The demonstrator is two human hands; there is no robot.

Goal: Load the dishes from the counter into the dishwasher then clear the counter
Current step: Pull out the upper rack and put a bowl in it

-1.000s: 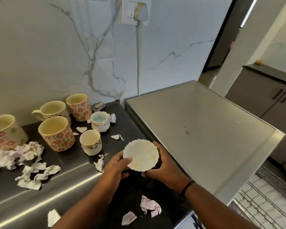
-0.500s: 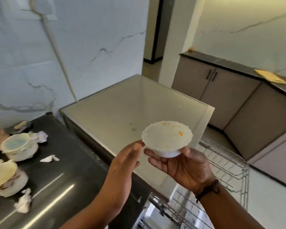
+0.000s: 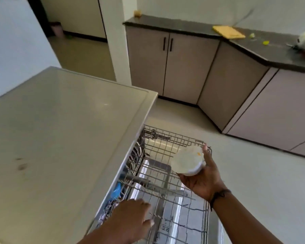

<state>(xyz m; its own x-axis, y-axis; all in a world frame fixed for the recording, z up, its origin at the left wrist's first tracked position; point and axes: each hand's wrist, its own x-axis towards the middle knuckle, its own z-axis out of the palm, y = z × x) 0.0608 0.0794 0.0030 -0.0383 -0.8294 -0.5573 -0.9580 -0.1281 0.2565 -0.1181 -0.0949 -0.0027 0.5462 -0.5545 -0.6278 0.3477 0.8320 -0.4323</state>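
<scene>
My right hand (image 3: 203,180) holds a small white scalloped bowl (image 3: 187,161) with orange food specks, fingers curled under and round its base. It hovers over the right side of the pulled-out wire upper rack (image 3: 165,166) of the dishwasher. My left hand (image 3: 128,222) is low at the rack's near left part, fingers bent down toward the wires; whether it touches them is unclear from the blur. The rack looks bare where I can see it. The counter with the mugs is out of view.
The dishwasher's flat beige top (image 3: 60,138) fills the left. Below the rack lies the open door (image 3: 176,224). Grey cabinets (image 3: 183,67) with a dark counter holding a yellow board (image 3: 228,32) stand across the tiled floor (image 3: 262,182).
My view swung right and down from the counter to the dishwasher rack. My left hand let go of the bowl and dropped to the rack; my right hand carried the bowl over the rack.
</scene>
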